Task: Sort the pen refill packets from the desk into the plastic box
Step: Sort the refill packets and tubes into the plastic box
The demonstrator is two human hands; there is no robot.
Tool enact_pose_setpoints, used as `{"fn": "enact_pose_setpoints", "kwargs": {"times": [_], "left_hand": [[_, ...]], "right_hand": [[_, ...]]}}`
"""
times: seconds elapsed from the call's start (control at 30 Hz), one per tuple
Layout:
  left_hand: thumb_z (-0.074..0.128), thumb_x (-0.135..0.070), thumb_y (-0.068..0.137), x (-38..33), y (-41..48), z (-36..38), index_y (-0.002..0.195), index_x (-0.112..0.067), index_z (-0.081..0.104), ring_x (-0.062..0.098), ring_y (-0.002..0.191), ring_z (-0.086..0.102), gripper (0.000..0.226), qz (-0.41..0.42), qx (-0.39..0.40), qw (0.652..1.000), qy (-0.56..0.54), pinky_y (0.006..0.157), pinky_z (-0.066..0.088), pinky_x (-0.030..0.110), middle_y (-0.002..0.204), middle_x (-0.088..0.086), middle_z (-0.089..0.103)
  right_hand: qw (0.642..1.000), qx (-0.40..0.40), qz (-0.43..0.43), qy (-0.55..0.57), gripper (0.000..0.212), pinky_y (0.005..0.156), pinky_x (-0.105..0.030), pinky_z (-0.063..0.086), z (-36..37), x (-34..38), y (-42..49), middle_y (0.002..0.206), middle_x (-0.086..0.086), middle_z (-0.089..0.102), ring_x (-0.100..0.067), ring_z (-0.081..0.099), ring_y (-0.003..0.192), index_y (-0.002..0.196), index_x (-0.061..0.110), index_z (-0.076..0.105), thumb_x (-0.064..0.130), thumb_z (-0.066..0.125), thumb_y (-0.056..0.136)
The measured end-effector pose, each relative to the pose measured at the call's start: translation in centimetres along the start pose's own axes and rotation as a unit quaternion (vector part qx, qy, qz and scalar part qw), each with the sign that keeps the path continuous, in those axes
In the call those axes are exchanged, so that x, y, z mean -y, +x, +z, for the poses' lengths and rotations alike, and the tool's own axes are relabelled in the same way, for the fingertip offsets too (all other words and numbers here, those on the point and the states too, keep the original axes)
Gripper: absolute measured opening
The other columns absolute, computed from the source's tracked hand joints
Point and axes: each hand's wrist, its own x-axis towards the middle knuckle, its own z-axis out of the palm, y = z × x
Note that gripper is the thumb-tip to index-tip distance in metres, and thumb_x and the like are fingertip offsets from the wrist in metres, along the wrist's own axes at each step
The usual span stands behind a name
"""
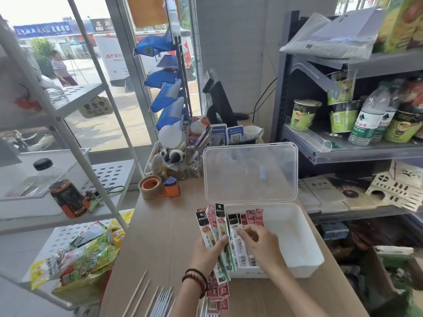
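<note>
**Lead:** Hands first, from the left. What do we record?

**Second:** Lower centre of the frame, we record the left hand [209,250] with its fingers curled round a fanned bundle of pen refill packets [214,225]. It holds them above the desk [164,236], just left of the plastic box [306,232]. A beaded bracelet [195,279] sits on that wrist. The right hand [261,241] is narrow, fingers bent. Its thumb and forefinger pinch one of the row of packets [251,218] lying in the left end of the box.

**Lead:** And the box itself?

**Second:** White base, with the clear lid [251,172] hinged up and standing open behind it. We also find loose packets [217,294] on the desk under the left wrist, at the bottom edge.

**Lead:** Surface and room, left to right.

**Second:** Far left, a white rack [77,97] carries a dark bottle [67,197] and green snack bags [91,250]. Wooden skewers [139,291] lie at the desk's lower left, and a tape dispenser [158,187] sits near its far left corner. Behind the lid we see a mug [253,132] and a dark screen [217,94]. On the right, a grey shelf [357,154] holds green cup noodles [303,115] and a water bottle [366,122].

**Lead:** Limits of the view?

**Second:** The bottom edge cuts off the loose packets. The right hand hides the middle of the row, so we cannot count it. The print on the packets is too small for us to read.
</note>
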Motion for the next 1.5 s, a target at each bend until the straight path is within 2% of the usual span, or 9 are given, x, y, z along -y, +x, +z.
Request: {"fn": "enact_pose_setpoints", "kwargs": {"times": [0.17,0.47,0.67,0.87,1.03,1.13,1.3,1.4,1.5], "left_hand": [[0.063,-0.035,0.086,0.1,0.0,-0.1,0.095,-0.022,0.068,0.008,0.081,0.068,0.017,0.011,-0.007,1.0,-0.021,0.071,0.051,0.022,0.086,-0.007,0.072],[0.06,-0.037,0.087,-0.9,-0.4,0.0,0.096,-0.029,0.064,-0.002,0.074,0.063,0.013,0.024,0.023,0.999,0.002,0.06,0.045,0.01,0.087,-0.014,0.068],[0.059,-0.043,0.086,-1.0,-0.6,-0.1,0.094,-0.023,0.067,-0.003,0.059,0.064,0.023,-0.004,0.017,1.0,-0.025,0.054,0.046,0.013,0.074,-0.012,0.069],[0.061,-0.036,0.087,-1.1,-0.6,0.0,0.101,-0.021,0.068,0.007,0.075,0.07,0.021,0.005,0.035,0.999,-0.033,0.063,0.053,0.019,0.087,-0.005,0.073],[0.061,-0.033,0.088,-1.4,-1.0,-0.2,0.101,-0.018,0.067,0.001,0.071,0.069,0.02,0.012,0.039,0.998,-0.043,0.059,0.049,0.012,0.087,-0.007,0.072],[0.059,-0.035,0.089,-1.5,-1.2,-0.2,0.098,-0.016,0.069,-0.002,0.07,0.066,0.023,0.005,0.038,0.999,-0.029,0.059,0.048,0.01,0.087,-0.008,0.07],[0.06,-0.025,0.089,-1.5,-1.3,0.0,0.097,-0.014,0.062,0.013,0.082,0.072,0.014,-0.025,0.058,0.99,-0.125,0.062,0.06,0.035,0.097,0.005,0.069],[0.061,-0.023,0.089,-1.6,-1.3,0.0,0.096,-0.011,0.061,0.014,0.081,0.072,0.014,-0.033,0.06,0.989,-0.131,0.06,0.06,0.036,0.097,0.008,0.068],[0.061,-0.022,0.089,-1.7,-1.4,0.1,0.094,-0.012,0.063,0.013,0.077,0.072,0.012,-0.033,0.055,0.989,-0.136,0.057,0.059,0.032,0.094,0.006,0.068]], "right_hand": [[0.989,0.111,-0.021,0.094,0.03,0.063,-0.016,0.051,-1.1,1.4,-0.9,0.077,0.004,0.072,-0.003,0.063,0.065,0.087,0.024,0.071,0.05,0.075,0.073],[0.987,0.097,0.006,0.13,0.051,0.062,-0.018,0.054,-0.8,1.5,-0.6,0.085,0.004,0.072,-0.006,0.067,0.072,0.096,0.027,0.07,0.064,0.076,0.062],[0.982,0.134,0.0,0.135,0.038,0.06,-0.018,0.051,-0.9,1.2,-0.6,0.086,0.001,0.072,-0.002,0.058,0.063,0.093,0.021,0.07,0.045,0.084,0.066],[0.983,0.133,0.003,0.13,0.03,0.063,-0.031,0.053,-0.7,0.9,-0.6,0.081,-0.001,0.07,-0.012,0.058,0.064,0.088,0.015,0.064,0.037,0.079,0.076],[0.986,0.104,0.02,0.126,0.025,0.073,-0.038,0.058,-0.7,1.1,-0.7,0.084,-0.004,0.074,-0.019,0.07,0.073,0.094,0.009,0.06,0.026,0.075,0.082],[0.989,0.093,0.04,0.104,0.019,0.059,-0.032,0.053,-0.7,1.2,-0.7,0.08,-0.008,0.072,-0.015,0.064,0.063,0.091,0.013,0.057,0.026,0.069,0.085],[0.989,0.035,0.053,0.134,0.021,0.051,-0.024,0.048,-0.9,1.4,-0.8,0.083,-0.001,0.074,-0.012,0.069,0.067,0.075,0.01,0.042,0.012,0.058,0.089],[0.994,-0.003,0.043,0.101,0.022,0.053,-0.026,0.047,-0.6,1.2,-1.0,0.073,-0.004,0.065,-0.021,0.06,0.061,0.073,0.013,0.043,0.013,0.059,0.089],[0.997,-0.016,0.037,0.063,0.021,0.054,-0.019,0.042,-0.2,0.9,-0.9,0.07,0.002,0.055,-0.012,0.048,0.058,0.076,0.016,0.048,0.022,0.064,0.088]]}}
